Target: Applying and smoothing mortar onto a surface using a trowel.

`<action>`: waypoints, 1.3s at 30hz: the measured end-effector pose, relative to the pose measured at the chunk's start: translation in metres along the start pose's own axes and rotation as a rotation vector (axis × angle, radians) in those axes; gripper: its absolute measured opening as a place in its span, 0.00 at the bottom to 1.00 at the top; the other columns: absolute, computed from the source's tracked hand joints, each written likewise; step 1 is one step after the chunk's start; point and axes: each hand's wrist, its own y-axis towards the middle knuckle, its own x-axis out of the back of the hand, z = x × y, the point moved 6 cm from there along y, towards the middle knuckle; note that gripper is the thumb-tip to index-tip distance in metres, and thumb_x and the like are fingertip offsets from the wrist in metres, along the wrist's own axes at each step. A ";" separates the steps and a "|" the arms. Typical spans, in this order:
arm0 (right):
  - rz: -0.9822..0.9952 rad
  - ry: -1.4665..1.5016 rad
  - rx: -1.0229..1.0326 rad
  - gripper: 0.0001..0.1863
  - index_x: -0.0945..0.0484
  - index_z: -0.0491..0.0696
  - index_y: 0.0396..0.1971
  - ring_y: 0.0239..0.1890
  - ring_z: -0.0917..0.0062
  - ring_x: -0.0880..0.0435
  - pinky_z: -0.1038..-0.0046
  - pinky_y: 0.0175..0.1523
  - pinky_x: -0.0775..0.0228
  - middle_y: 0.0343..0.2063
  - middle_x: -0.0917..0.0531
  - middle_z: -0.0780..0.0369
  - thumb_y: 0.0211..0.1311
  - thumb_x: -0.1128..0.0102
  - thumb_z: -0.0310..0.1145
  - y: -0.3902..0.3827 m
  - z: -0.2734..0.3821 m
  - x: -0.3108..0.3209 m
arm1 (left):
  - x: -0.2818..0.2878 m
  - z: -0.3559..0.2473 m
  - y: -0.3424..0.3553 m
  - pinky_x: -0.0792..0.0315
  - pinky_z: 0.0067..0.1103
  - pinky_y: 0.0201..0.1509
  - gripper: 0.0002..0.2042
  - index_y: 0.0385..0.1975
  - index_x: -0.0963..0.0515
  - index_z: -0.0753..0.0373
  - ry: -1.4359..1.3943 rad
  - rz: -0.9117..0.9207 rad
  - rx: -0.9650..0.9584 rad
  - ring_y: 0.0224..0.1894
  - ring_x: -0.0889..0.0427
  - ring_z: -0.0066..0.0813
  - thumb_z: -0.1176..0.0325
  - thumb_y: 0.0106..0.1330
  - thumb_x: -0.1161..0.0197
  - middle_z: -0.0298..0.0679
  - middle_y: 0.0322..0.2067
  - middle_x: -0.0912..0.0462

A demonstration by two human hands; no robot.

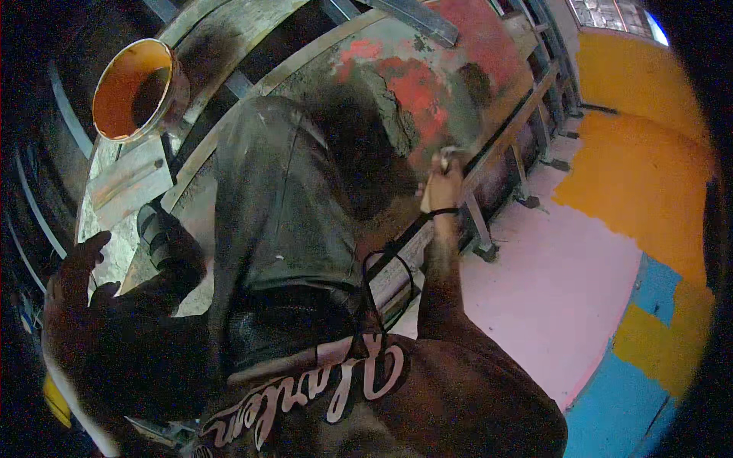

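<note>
My right hand (441, 187), with a dark band at the wrist, is closed around a small tool with a pale, shiny end (452, 156). The rest of the tool is hidden or too dim to make out. Beside the hand, grey mortar (393, 118) is spread in rough ridges over a red-and-grey surface (420, 95). At the lower left, in shadow, my left hand (82, 267) has its fingers apart and holds nothing. A flat, pale rectangular plate (131, 179) with a dark spot lies just beyond it.
An orange-stained bucket (172, 99) stands at the upper left, its mouth tilted toward me. Curved wooden and metal strips cross the work surface. A metal frame (519, 156) runs along its right edge, above a pink floor (534, 282) with orange and blue areas. My bent knee (267, 130) sits mid-view.
</note>
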 end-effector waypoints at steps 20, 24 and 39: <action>0.111 -0.554 0.081 0.27 0.21 0.46 0.57 0.50 0.63 0.17 0.61 0.57 0.27 0.46 0.15 0.55 0.75 0.50 0.53 -0.053 -0.220 0.011 | 0.002 0.054 0.018 0.25 0.34 0.55 0.32 0.65 0.27 0.52 -0.080 0.016 0.038 0.47 0.20 0.41 0.78 0.58 0.30 0.44 0.44 0.18; 0.081 -0.550 0.188 0.26 0.21 0.45 0.55 0.49 0.60 0.16 0.60 0.55 0.26 0.44 0.15 0.53 0.74 0.48 0.52 -0.016 -0.200 -0.016 | 0.010 0.044 0.009 0.26 0.33 0.57 0.31 0.65 0.28 0.51 -0.062 0.019 0.138 0.50 0.21 0.39 0.77 0.60 0.31 0.42 0.47 0.18; -0.057 -0.756 0.527 0.17 0.21 0.45 0.43 0.42 0.48 0.15 0.55 0.46 0.24 0.35 0.15 0.49 0.58 0.27 0.36 -0.031 -0.042 -0.017 | 0.011 0.027 0.015 0.28 0.33 0.59 0.31 0.66 0.28 0.52 -0.084 0.033 0.128 0.50 0.22 0.38 0.79 0.59 0.33 0.42 0.45 0.19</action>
